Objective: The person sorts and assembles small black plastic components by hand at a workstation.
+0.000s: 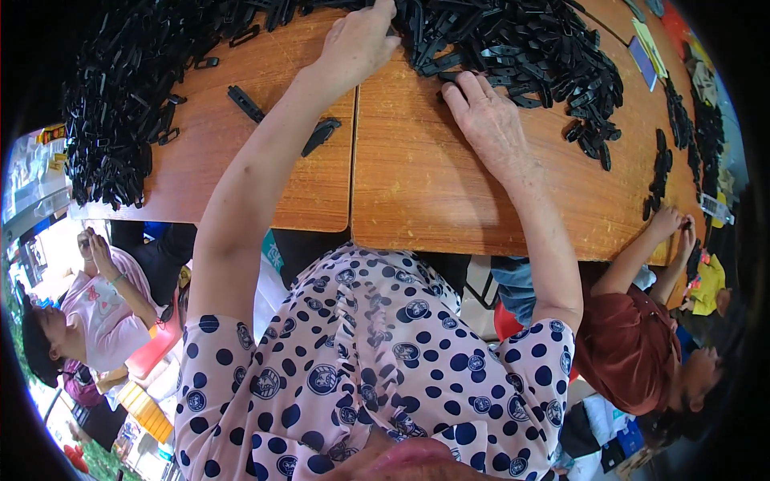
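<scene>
A large heap of long, narrow black plastic pieces (pixel 513 48) covers the far side of the wooden table (pixel 417 184). My left hand (pixel 357 48) reaches to the heap's left edge at the top of the view. Its fingers are curled and bent away, so whatever they hold is hidden. Farther right, my right hand (pixel 489 120) rests at the heap's near edge, fingers bent down and closed around a dark piece (pixel 446 94) that shows only in part. Beside my left forearm lie two loose black pieces (pixel 245 104) (pixel 322 136).
A second heap of black frame-like pieces (pixel 108 136) spreads along the left. A seam (pixel 354 160) divides the tabletops. At the right, a person in a brown top (pixel 634 345) handles small dark pieces; another in pink (pixel 120 297) sits left. Blue and yellow pads (pixel 644 60) lie far right.
</scene>
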Available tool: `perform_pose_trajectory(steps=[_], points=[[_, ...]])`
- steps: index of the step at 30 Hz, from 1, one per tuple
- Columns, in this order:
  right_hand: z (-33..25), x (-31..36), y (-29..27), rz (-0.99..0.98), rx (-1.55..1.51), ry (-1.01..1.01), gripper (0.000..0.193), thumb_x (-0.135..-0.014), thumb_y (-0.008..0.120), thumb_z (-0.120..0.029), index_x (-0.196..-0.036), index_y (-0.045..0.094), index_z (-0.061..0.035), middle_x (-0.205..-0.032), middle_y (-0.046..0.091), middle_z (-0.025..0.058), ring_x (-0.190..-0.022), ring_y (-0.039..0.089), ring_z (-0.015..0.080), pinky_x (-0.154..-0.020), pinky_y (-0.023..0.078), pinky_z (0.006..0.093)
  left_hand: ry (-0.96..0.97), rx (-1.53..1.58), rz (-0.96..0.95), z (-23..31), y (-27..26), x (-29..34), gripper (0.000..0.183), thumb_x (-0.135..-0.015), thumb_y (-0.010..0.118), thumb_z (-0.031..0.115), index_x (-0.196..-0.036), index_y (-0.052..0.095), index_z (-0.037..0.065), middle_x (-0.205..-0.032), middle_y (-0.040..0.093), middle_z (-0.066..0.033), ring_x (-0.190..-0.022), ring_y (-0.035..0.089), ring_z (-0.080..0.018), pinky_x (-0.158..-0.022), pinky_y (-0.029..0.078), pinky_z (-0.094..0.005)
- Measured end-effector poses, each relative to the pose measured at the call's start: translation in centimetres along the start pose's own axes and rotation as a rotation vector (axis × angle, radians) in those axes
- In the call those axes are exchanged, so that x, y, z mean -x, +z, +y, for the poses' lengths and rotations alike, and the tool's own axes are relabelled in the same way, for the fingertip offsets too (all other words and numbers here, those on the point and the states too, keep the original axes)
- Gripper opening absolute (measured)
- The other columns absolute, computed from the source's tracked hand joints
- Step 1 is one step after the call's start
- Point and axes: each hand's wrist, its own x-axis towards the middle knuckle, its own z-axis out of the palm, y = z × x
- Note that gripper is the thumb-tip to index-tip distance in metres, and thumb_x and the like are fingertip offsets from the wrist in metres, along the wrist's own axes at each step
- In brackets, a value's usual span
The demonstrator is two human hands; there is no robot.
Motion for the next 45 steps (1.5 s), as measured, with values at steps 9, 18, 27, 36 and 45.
perform_pose_trajectory(steps=[9, 18, 27, 36, 45], points=[[-5.9, -0.2, -0.7, 0.448, -1.714, 0.808, 0.014, -0.089, 0.062, -0.007, -0.1, 0.057, 0.0001, -0.088, 0.065, 0.0081, -0.074, 0.066, 0.0151, -0.059, 0.052, 0.0216, -0.042, 1.011, 0.012, -5.1, 4.2, 7.2, 0.05, -0.079, 0.065, 0.0, -0.125, 0.048, -0.001, -0.092, 0.061, -0.0076, -0.081, 0.061, -0.0152, -0.072, 0.05, -0.0262], [-12.5, -1.5, -1.4, 0.51, -1.723, 0.859, 0.018, -0.094, 0.055, -0.016, -0.101, 0.053, 0.0008, -0.076, 0.063, 0.0068, -0.061, 0.061, 0.0113, -0.051, 0.047, 0.0207, 0.034, 1.075, 0.257, -2.2, 5.2, 12.2, 0.041, -0.083, 0.058, -0.007, -0.123, 0.051, 0.002, -0.101, 0.061, -0.0037, -0.09, 0.059, -0.011, -0.081, 0.05, -0.0246], [-13.7, -1.6, -0.1, 0.598, -1.382, 0.772, 0.014, -0.092, 0.057, -0.009, -0.1, 0.056, 0.0024, -0.074, 0.063, 0.0067, -0.062, 0.059, 0.0093, -0.056, 0.049, 0.0225, -0.062, 1.226, 0.392, -0.6, 6.6, 13.6, 0.032, -0.089, 0.053, -0.002, -0.121, 0.052, 0.002, -0.11, 0.06, -0.0054, -0.093, 0.059, -0.0117, -0.077, 0.05, -0.0238], [-12.4, -1.9, 0.4, 0.377, -1.311, 0.749, 0.022, -0.089, 0.063, -0.013, -0.102, 0.055, 0.0024, -0.078, 0.062, 0.0047, -0.068, 0.056, 0.0088, -0.061, 0.046, 0.0228, -0.077, 1.343, 0.34, -2.5, 5.4, 12.6, 0.024, -0.089, 0.059, 0.005, -0.112, 0.055, 0.0, -0.101, 0.064, -0.0061, -0.093, 0.059, -0.0102, -0.081, 0.049, -0.0235], [-11.0, -1.4, 1.2, -0.01, -1.47, 0.857, 0.026, -0.084, 0.069, -0.023, -0.092, 0.061, 0.0011, -0.072, 0.059, 0.0066, -0.063, 0.054, 0.0149, -0.059, 0.045, 0.0281, -0.142, 1.304, 0.154, -4.9, 4.4, 11.8, 0.016, -0.087, 0.059, 0.003, -0.102, 0.058, -0.002, -0.092, 0.066, -0.0067, -0.084, 0.061, -0.0111, -0.077, 0.05, -0.0233]])
